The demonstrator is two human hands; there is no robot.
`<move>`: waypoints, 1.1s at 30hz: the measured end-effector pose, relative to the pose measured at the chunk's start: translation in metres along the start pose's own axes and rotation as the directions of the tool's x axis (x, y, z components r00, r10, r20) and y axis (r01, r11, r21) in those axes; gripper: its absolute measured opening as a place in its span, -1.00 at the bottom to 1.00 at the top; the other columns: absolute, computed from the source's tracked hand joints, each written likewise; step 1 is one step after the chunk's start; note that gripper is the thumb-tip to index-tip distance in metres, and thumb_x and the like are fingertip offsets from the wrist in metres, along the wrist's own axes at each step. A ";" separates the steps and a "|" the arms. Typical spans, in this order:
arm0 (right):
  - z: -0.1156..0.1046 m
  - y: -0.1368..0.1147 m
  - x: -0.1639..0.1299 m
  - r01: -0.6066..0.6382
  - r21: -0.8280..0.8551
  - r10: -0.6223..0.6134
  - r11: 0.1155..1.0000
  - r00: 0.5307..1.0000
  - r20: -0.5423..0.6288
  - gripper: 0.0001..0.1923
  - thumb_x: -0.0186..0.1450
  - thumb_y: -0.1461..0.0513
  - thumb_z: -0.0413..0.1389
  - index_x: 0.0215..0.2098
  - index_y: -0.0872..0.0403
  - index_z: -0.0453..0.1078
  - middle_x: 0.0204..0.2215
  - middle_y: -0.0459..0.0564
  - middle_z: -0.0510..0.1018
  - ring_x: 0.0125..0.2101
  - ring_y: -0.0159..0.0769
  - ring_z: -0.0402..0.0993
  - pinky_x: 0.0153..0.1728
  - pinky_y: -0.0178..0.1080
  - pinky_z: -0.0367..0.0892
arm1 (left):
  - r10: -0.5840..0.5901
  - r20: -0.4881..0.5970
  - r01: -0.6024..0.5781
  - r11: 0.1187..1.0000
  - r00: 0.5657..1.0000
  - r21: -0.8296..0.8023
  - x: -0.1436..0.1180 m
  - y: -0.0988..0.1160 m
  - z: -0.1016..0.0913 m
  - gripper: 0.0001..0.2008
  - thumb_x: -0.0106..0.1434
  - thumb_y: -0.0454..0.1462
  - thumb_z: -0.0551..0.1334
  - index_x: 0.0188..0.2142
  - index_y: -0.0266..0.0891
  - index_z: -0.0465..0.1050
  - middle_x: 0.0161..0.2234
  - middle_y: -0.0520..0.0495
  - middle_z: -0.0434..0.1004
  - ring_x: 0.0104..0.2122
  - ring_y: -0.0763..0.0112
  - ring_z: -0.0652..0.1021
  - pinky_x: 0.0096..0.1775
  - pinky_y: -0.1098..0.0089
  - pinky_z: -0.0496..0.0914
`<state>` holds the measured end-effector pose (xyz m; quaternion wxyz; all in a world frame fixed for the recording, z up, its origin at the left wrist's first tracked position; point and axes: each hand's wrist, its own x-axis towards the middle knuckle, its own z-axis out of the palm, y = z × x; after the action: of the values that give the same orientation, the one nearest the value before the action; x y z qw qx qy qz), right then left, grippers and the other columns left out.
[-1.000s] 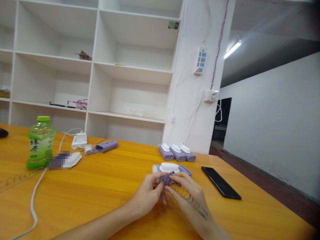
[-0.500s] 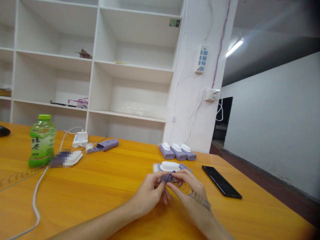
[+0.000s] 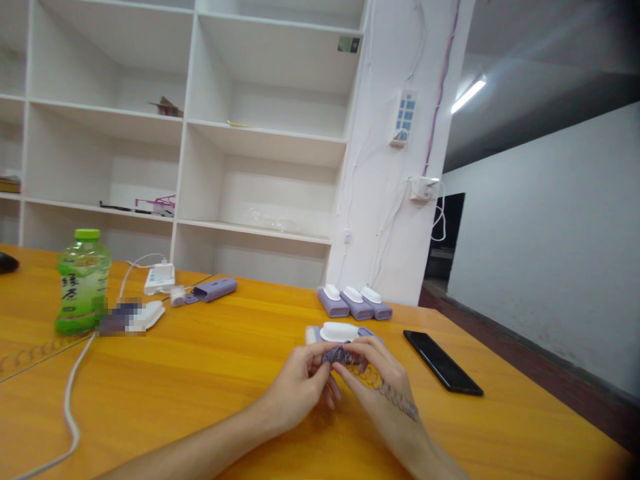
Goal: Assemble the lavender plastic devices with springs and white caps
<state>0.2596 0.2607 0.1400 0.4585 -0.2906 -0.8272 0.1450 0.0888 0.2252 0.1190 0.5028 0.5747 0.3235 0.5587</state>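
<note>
Both hands meet low in the middle of the view, pinching a small purple piece between thumbs and fingertips. A thin coiled cord trails from that piece across the back of my right hand. My left hand is closed on the piece from the left, with its lower fingers curled beneath. The fingers cover much of the piece, so its exact shape is hidden. Just beyond the fingertips lies a purple case with a white oval part on top, partly covered by my hands.
Several purple cases with white tops stand behind. A black phone lies at right. On the left are a green bottle, a white cable, a power strip, an open purple case and another coiled cord.
</note>
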 end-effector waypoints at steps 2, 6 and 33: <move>0.000 0.001 0.000 0.023 -0.018 -0.023 1.000 1.000 0.002 -0.70 0.30 0.20 0.24 0.00 -0.02 0.41 -0.17 0.00 0.51 -0.18 -0.19 0.50 -0.15 -0.20 0.47 | 0.007 0.009 -0.007 1.000 1.000 -0.001 0.000 0.000 0.000 -0.58 0.34 -0.16 0.21 0.11 -0.34 0.45 -0.40 -0.13 0.58 -0.52 0.40 0.57 -0.49 0.46 0.48; -0.002 0.001 0.001 0.071 -0.026 -0.070 0.997 0.996 0.054 -0.77 0.33 0.22 0.19 -0.03 -0.06 0.43 -0.12 -0.01 0.50 -0.11 -0.18 0.50 -0.07 -0.20 0.47 | 0.001 0.010 -0.001 1.000 1.000 0.005 0.001 0.000 0.000 -0.58 0.35 -0.17 0.19 0.12 -0.35 0.44 -0.45 -0.11 0.58 -0.55 0.41 0.56 -0.49 0.46 0.48; 0.001 0.003 0.003 0.003 -0.004 -0.002 1.000 0.994 0.112 -0.93 0.32 0.27 0.15 -0.23 0.03 0.33 -0.29 -0.04 0.42 -0.32 -0.27 0.45 -0.29 -0.25 0.45 | -0.041 0.080 0.038 0.999 0.996 0.034 0.000 0.005 0.001 -0.62 0.38 -0.14 0.15 0.06 -0.32 0.49 -0.48 -0.07 0.54 -0.54 0.42 0.56 -0.46 0.45 0.49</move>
<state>0.2585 0.2645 0.1399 0.4107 -0.2819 -0.8524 0.1586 0.0886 0.2236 0.1240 0.5169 0.5985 0.3233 0.5196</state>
